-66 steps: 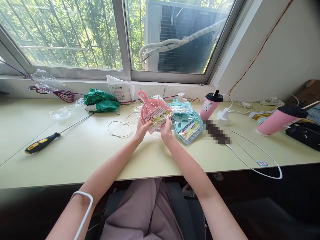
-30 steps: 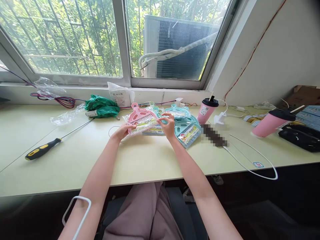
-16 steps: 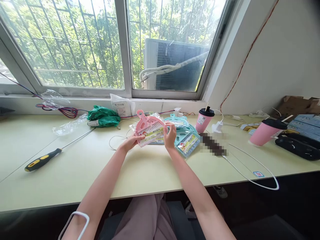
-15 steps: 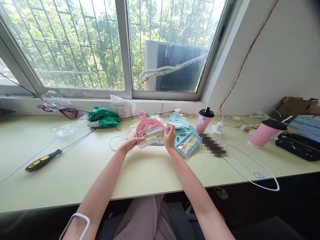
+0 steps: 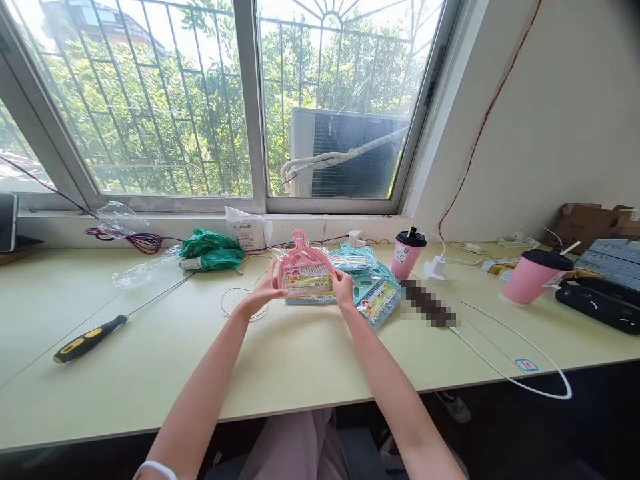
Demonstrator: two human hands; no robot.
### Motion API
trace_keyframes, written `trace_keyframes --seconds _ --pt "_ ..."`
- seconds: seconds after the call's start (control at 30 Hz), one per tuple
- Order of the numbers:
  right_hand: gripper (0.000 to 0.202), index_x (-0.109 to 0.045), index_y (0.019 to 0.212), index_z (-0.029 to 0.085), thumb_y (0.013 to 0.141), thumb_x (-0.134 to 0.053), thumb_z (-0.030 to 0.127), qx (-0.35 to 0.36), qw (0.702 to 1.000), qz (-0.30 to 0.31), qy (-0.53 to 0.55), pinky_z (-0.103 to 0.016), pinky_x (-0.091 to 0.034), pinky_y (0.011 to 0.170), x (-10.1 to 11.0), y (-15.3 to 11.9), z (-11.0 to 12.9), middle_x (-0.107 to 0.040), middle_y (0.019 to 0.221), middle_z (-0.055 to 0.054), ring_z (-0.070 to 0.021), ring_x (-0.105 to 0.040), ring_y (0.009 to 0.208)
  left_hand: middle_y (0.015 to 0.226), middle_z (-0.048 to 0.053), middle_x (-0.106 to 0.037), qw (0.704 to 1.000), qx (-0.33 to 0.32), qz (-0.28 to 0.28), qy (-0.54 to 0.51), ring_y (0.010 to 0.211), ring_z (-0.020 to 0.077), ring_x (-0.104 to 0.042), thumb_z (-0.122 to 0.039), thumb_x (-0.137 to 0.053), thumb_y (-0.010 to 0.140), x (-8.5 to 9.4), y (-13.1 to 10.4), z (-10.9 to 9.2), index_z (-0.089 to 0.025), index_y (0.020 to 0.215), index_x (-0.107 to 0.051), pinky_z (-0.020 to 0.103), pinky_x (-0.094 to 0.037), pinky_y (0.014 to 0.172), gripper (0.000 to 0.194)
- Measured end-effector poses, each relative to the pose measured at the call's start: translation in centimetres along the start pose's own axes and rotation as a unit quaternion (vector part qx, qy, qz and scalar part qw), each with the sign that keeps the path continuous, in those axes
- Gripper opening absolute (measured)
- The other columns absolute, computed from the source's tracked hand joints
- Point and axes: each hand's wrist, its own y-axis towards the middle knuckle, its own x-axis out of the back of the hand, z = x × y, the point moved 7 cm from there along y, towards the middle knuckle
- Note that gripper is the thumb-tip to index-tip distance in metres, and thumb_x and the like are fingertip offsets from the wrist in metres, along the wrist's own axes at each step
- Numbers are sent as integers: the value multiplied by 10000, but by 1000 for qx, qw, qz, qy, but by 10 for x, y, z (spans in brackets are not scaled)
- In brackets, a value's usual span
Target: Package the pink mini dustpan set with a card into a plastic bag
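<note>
A pink mini dustpan-and-brush set (image 5: 305, 272) in a clear wrapper is held upright over the desk (image 5: 150, 360), handle pointing up. My left hand (image 5: 264, 293) grips its left edge and my right hand (image 5: 344, 288) grips its right edge. Just right of it lie teal dustpan sets (image 5: 376, 293) in wrappers, one stacked on another, and another teal set (image 5: 353, 257) lies behind.
A yellow-and-black screwdriver (image 5: 107, 325) lies at the left. A green bag (image 5: 210, 243), coloured wires (image 5: 137, 241) and a white packet (image 5: 246, 230) sit by the window sill. Two pink cups (image 5: 407, 252) (image 5: 534, 275), a white cable (image 5: 520, 360) and a black object (image 5: 597, 303) lie to the right.
The pink set was lowered flat onto the pile, then lifted and turned upright between both hands. The camera has tilted upward, showing more window.
</note>
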Motion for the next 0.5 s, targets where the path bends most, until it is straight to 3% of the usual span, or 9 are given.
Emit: trace_keyframes --seconds 0.1,0.23,0.33,0.4,0.5 --pt "356 -772 976 159 834 -499 337 -19 999 -46 -1 -375 -530 782 9 -2 1 -780 919 -128 -273 -700 816 1583 173 -370 999 -34 -7 22 1388 361 -462 -294 -948 517 -13 5 -4 -349 1583 108 460 -470 1071 1502" --pt "370 -769 998 141 833 -495 327 -7 999 -53 9 -381 -522 800 8 -6 8 -778 961 -149 -290 -701 850 1483 175 -503 992 -28 -119 35 1232 359 -602 -399 -913 586 -1 8 2 -355 1576 135 484 -578 904 1442" --pt "372 -762 1035 162 843 -494 336 29 998 -32 36 -368 -529 820 -1 -10 17 -779 1001 -135 -282 -707 882 1301 166 -650 986 -4 -161 30 1082 349 -677 -503 -879 606 16 9 9 -271 1559 -257 449 -619 755 1161" --pt "368 -755 1058 186 854 -480 321 38 998 -19 43 -370 -529 856 -8 -14 20 -775 1051 -122 -275 -706 926 1166 155 -713 985 16 -168 19 1013 349 -699 -550 -889 553 25 10 17 -191 1348 -543 425 -619 722 938" --pt "371 -745 1079 199 860 -465 302 28 998 -12 46 -388 -524 896 -14 -16 17 -767 1088 -115 -270 -695 954 1090 134 -738 981 44 -188 1 973 350 -710 -582 -891 511 34 12 31 -183 1120 -642 392 -613 665 769"
